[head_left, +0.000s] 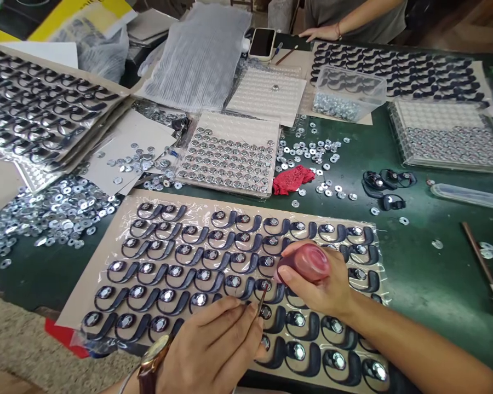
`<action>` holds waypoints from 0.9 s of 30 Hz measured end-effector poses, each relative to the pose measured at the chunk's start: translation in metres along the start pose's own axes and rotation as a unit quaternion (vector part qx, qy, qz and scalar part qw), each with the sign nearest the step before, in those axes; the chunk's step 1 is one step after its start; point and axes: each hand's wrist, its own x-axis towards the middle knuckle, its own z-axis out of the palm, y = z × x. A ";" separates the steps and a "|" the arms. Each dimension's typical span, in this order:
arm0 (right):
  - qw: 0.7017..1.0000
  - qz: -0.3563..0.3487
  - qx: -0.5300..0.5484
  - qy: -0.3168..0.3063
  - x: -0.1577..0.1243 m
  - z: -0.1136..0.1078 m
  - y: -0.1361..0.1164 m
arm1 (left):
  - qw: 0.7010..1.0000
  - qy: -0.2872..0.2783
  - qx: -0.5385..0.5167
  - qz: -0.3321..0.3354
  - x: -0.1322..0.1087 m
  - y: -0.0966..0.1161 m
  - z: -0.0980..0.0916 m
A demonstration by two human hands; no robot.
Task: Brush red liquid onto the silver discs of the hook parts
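Note:
My left hand (213, 342), with a watch (155, 355) on its wrist, is closed around thin tweezers (262, 301). Their tips touch or nearly touch a round black piece (265, 285) with a curved hook. My right hand (324, 293) wraps around a small reddish squeeze bottle (306, 264), tilted so that its nozzle points down and left, close to the same row. Both hands are over a cardboard sheet (92, 262) under clear plastic, which bears rows of these black hook-shaped pieces with shiny round centres. My hands cover some of the pieces.
Loose metal washers (66, 208) are scattered at left and behind the sheet. Beyond it are a tray of metal discs (228, 164), a red cloth (291, 179), a clear box (349, 93) and a phone (262, 44). Another person's hand (322, 33) rests at the far edge.

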 end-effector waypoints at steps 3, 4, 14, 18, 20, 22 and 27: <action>1.000 0.004 0.003 -0.008 0.001 0.000 0.000 | 1.000 -0.004 -0.002 0.000 -0.002 -0.001 0.001; 1.000 0.004 0.002 -0.011 0.002 0.000 0.000 | 1.000 -0.003 -0.003 -0.002 -0.003 -0.001 0.002; 1.000 0.018 0.003 -0.009 0.000 -0.002 0.001 | 0.997 0.025 -0.063 -0.047 0.005 -0.006 -0.003; 1.000 0.013 0.016 -0.023 0.000 -0.001 -0.001 | 0.993 0.023 -0.097 -0.062 0.011 -0.011 -0.007; 0.999 0.008 0.018 -0.026 0.001 -0.001 -0.001 | 0.990 0.029 -0.117 -0.071 0.011 -0.013 -0.008; 1.000 0.000 0.019 -0.025 0.001 0.000 -0.001 | 0.985 0.034 -0.147 -0.082 0.011 -0.016 -0.008; 0.998 -0.051 0.042 -0.022 -0.001 0.004 0.003 | 0.967 0.037 -0.211 -0.135 0.011 -0.022 -0.009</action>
